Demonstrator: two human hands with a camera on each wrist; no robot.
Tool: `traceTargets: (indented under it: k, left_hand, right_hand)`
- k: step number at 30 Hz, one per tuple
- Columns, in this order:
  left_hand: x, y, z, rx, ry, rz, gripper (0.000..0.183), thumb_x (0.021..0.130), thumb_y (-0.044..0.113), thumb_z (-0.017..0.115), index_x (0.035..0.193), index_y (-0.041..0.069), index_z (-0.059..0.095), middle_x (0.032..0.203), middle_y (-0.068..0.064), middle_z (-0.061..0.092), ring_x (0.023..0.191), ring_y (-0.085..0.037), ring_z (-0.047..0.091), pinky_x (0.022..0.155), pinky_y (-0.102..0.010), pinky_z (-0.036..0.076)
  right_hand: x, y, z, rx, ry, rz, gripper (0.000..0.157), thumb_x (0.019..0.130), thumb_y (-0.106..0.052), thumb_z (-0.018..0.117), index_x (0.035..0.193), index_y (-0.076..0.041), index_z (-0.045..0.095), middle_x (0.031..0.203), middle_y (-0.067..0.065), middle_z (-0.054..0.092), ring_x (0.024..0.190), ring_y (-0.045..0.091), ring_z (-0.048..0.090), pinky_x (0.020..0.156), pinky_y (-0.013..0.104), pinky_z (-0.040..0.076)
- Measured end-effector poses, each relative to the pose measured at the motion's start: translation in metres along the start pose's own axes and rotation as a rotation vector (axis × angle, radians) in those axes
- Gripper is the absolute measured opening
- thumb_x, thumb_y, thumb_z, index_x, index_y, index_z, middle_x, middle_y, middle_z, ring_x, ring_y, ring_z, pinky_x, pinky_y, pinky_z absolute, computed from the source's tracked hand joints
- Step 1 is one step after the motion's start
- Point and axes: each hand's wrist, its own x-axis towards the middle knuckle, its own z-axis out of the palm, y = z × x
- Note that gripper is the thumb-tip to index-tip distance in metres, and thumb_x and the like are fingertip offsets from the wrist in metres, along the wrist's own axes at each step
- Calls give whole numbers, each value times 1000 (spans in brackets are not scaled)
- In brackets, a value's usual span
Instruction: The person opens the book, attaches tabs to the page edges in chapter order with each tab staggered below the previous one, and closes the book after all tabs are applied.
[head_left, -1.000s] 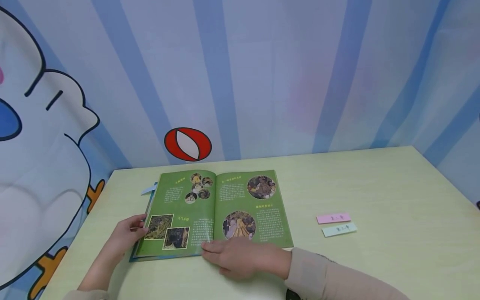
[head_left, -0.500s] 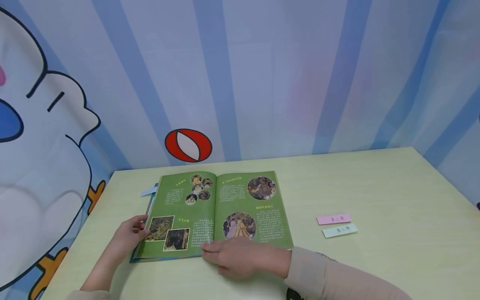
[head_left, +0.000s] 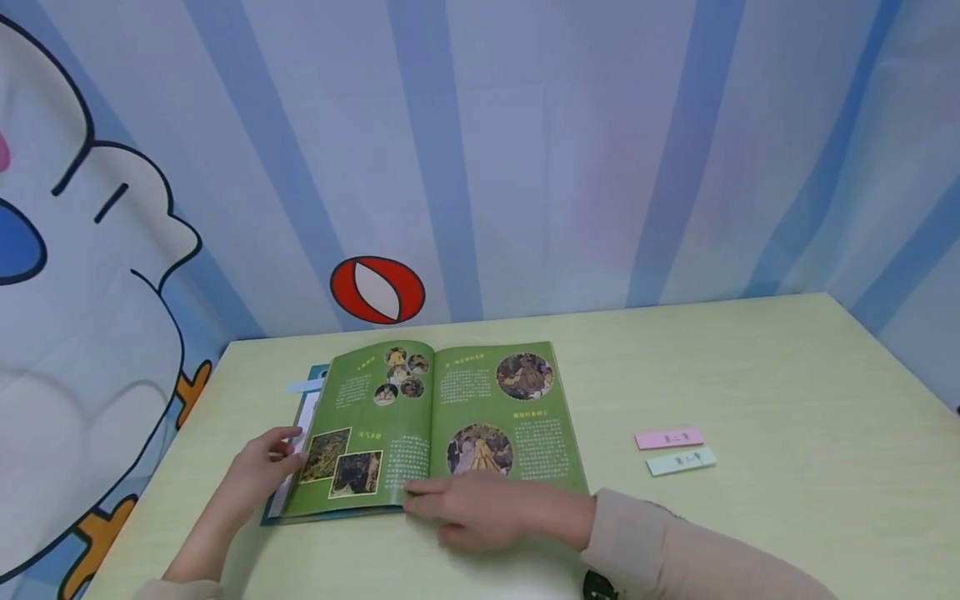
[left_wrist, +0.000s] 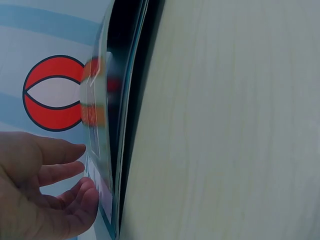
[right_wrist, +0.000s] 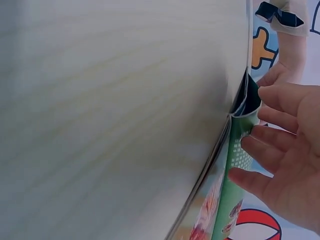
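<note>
Book [head_left: 438,417]: on the table [head_left: 765,375], showing two green pages, to the right of the left hand and reaching beyond the right.
Left hand [head_left: 255,473]: fingers bent at the edge of the raised left page [head_left: 367,417] (whether they pinch it, I cannot tell).
Right hand [head_left: 487,510]: fingers extended, slightly apart, at the book's near edge by the spine.
Pink slip [head_left: 670,438] and pale green slip [head_left: 681,461]: close together, right of the book.
</note>
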Motion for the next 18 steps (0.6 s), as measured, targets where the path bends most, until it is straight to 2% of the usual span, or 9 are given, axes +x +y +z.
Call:
traceTargets:
  k: [10, 14, 18]
  left_hand:
    - [-3, 12, 1, 8, 37, 47, 47, 94, 18, 53, 134, -3, 42, 116, -25, 49, 108, -42, 49, 82, -48, 47]
    - [-5, 20, 3, 23, 79, 108, 44, 92, 15, 55, 131, -4, 46, 113, -25, 53, 103, -40, 52, 79, -46, 48]
    - [-8, 31, 7, 13, 115, 199, 38, 91, 9, 57, 125, -6, 51, 108, -24, 57, 98, -37, 56, 74, -42, 51]
  right_hand:
    - [-8, 7, -9, 60, 74, 36, 45, 94, -14, 52, 138, -9, 46, 140, 6, 45, 125, 17, 45, 100, 28, 38]
    - [-13, 14, -12, 109, 106, 43, 42, 94, -12, 53, 135, -6, 48, 135, 6, 50, 126, 18, 44, 103, 28, 35]
    - [-20, 21, -14, 156, 146, 56, 40, 93, -10, 54, 133, -5, 51, 129, 7, 55, 118, 16, 51, 98, 27, 39]
